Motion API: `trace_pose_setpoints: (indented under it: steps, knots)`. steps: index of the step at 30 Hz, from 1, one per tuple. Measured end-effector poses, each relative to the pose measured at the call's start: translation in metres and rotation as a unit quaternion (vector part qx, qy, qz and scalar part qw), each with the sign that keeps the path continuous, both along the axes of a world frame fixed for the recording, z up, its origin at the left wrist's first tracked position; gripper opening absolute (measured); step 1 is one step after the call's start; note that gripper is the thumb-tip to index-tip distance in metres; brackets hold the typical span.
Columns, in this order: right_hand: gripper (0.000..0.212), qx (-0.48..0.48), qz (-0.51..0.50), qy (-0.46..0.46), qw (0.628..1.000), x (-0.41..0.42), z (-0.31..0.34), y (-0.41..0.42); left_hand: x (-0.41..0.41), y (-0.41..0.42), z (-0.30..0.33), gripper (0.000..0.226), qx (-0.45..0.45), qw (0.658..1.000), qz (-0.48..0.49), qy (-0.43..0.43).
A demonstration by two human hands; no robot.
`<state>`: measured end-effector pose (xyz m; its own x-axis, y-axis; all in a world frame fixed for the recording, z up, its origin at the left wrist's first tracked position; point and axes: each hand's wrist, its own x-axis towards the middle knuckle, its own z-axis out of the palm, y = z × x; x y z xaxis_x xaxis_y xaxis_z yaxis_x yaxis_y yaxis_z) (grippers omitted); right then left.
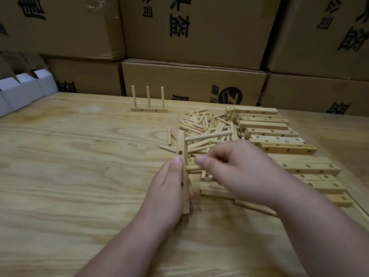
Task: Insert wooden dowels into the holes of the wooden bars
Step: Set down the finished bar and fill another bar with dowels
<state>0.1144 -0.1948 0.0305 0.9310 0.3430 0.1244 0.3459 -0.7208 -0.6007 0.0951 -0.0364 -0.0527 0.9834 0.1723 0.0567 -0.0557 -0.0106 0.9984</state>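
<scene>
Left hand [169, 188]: grips wooden bar [184, 172] at its lower half, long axis running away from the camera, holed face rightward. Right hand [237, 170]: fingers curled, pinching a dowel [207, 137] seated crosswise in the bar's far end. Beyond: loose dowel pile [207, 124], stacked square bars [273, 132], finished three-peg bar [148, 110], cardboard boxes [193, 80].

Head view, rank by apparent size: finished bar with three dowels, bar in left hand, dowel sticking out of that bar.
1. Bar in left hand, but nearest the camera, so unsure.
2. Finished bar with three dowels, looks shorter but sits far back.
3. Dowel sticking out, clearly thinnest.
</scene>
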Motion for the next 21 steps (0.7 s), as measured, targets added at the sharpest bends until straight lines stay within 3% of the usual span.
trace_pose_setpoints:
  steps: [2,4,8,13,21]
  knots:
    - [0.056,0.038,-0.029,0.001,0.999,0.002,0.007,-0.010,0.004,0.002,0.002,0.051,-0.046,0.999,0.013,0.012]
    - [0.049,0.038,-0.057,0.003,0.998,0.005,0.013,-0.021,0.009,0.005,0.004,0.047,-0.124,0.991,0.029,0.030]
    - [0.019,-0.151,-0.046,0.024,0.987,0.011,0.007,-0.029,0.013,0.007,0.006,0.042,-0.262,0.964,0.024,0.026]
    - [0.011,-0.260,-0.025,0.063,0.963,0.011,-0.009,-0.018,0.013,0.006,0.006,0.033,-0.258,0.966,0.013,0.010]
    - [0.011,-0.326,-0.014,0.043,0.944,0.012,-0.020,-0.015,0.012,0.005,0.005,0.011,-0.247,0.968,-0.039,-0.020]
